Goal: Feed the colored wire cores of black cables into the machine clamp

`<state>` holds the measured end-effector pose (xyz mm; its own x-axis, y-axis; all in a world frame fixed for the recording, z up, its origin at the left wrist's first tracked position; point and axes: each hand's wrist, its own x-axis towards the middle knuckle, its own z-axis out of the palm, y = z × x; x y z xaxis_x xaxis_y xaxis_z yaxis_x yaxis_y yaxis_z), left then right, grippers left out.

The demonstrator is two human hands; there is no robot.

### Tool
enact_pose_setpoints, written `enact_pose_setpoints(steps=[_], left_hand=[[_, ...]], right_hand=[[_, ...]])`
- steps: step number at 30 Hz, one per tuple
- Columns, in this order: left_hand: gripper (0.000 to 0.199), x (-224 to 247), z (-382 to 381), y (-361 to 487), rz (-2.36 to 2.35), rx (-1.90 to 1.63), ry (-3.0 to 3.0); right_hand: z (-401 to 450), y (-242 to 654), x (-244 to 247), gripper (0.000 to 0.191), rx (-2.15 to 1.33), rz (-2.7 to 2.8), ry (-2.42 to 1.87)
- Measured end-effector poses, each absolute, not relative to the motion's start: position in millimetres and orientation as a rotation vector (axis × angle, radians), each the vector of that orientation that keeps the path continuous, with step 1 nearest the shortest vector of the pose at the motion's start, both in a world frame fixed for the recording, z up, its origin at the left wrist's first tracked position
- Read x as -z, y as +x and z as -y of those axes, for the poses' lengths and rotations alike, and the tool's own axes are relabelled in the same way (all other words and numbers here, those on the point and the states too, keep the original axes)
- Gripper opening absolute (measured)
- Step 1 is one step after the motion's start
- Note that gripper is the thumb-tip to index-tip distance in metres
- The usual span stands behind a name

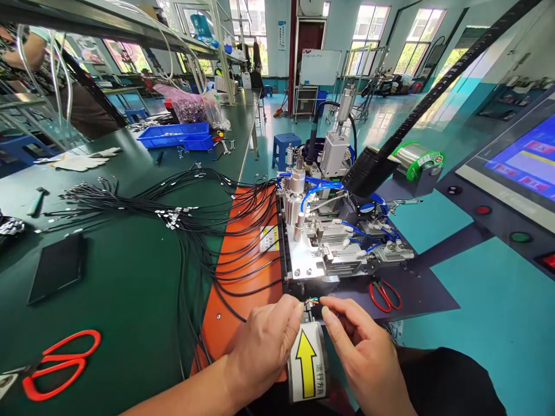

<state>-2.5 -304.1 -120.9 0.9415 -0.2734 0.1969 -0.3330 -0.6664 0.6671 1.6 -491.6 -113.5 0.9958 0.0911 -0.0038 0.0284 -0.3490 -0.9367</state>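
Note:
At the front edge of the machine [342, 254], my left hand [271, 338] pinches the end of a black cable just left of its fanned coloured wires [312, 301]. My right hand [362, 346] is right of those wires, thumb and forefinger close together at their tips; whether it grips a strand is too small to tell. Below and between the hands is a white cylinder [318, 364] with a yellow arrow. Several black cables [243, 242] run from the machine across the orange plate [243, 268] to a bundle on the green table [143, 260].
Red-handled scissors [65, 358] lie front left, and a second red-handled pair [385, 296] right of my hands. A black tablet [58, 267], blue trays [177, 137], a solder spool [416, 162] and a screen panel [520, 173] surround the work. A person [80, 104] stands far left.

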Motion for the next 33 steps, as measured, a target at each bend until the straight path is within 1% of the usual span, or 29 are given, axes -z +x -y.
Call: enact_pose_setpoints(steps=[4,7,13,19,22,24,27,31,33], left_hand=[[0.027,120.7,304.1,-3.6,0.394,-0.064,2.32],[0.029,120.0,304.4,-4.7,0.37,-0.016,2.307],[0.031,119.4,305.8,-3.7,0.351,-0.017,2.304],[0.03,119.7,305.7,-3.0,0.363,-0.042,2.273],[0.03,120.6,305.1,-3.0,0.362,-0.047,2.271],[0.028,121.6,304.8,-3.1,0.37,-0.05,2.274],[0.026,123.3,304.7,-3.5,0.388,-0.07,2.293],[0.025,124.9,304.6,-3.9,0.415,-0.112,2.318],[0.025,125.4,304.3,-3.8,0.422,-0.11,2.324]], right_hand=[[494.1,-2.2,118.5,0.023,0.118,0.257,-2.093],[491.7,-6.0,119.0,0.022,0.252,0.34,-2.117],[486.1,-10.9,119.6,0.029,0.304,0.398,-2.109],[482.1,-16.1,124.1,0.032,0.29,0.392,-2.099],[481.5,-17.3,127.1,0.031,0.245,0.412,-2.066],[483.7,-16.1,127.3,0.028,0.161,0.386,-2.031],[490.3,-8.5,123.4,0.024,-0.008,0.193,-1.951],[496.7,10.4,113.4,0.04,-0.227,-0.023,-1.771],[496.6,18.4,108.7,0.044,-0.33,-0.032,-1.659]])
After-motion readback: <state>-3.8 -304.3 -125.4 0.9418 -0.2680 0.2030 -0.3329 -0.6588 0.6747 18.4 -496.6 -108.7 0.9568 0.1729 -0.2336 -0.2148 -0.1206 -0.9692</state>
